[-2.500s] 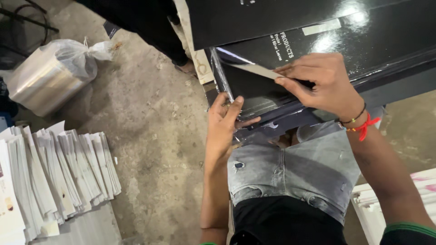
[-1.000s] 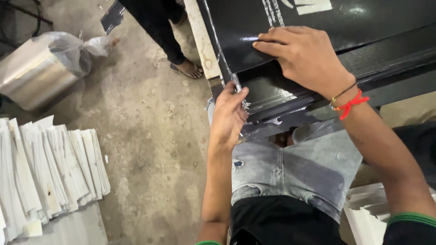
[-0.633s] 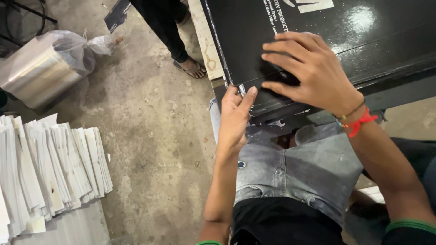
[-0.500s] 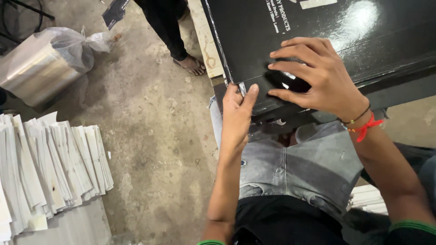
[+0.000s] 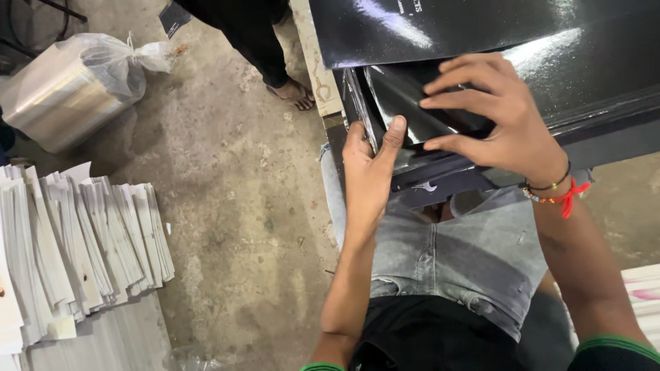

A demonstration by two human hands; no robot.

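Where the stack of glossy black sheets (image 5: 605,75) fills the upper right of the frame, both bare hands work at its near left corner. The right hand (image 5: 502,113) lies on top of the stack with its fingers (image 5: 454,103) spread and bent, the fingertips pinching a curled black sheet (image 5: 412,110) that lifts away from the ones under it; its grip is clamped on that sheet. The left hand (image 5: 368,178) stands upright against the left edge of the stack, palm flat to the side, thumb (image 5: 393,137) pressed to the lifted corner, the fingers straight rather than curled, so its grip is apart. The stack rests at the edge of a counter (image 5: 316,62), seen as a pale strip just left of the sheets, above the person's grey jeans (image 5: 447,254). A red thread and bead bracelets (image 5: 560,196) circle the right wrist. At the upper left a shiny roll wrapped in clear plastic (image 5: 69,89) lies on the concrete floor (image 5: 227,206). At lower left, fanned piles of white folded cards (image 5: 75,247) lie. Another person's sandalled foot (image 5: 295,93) stands at top centre.
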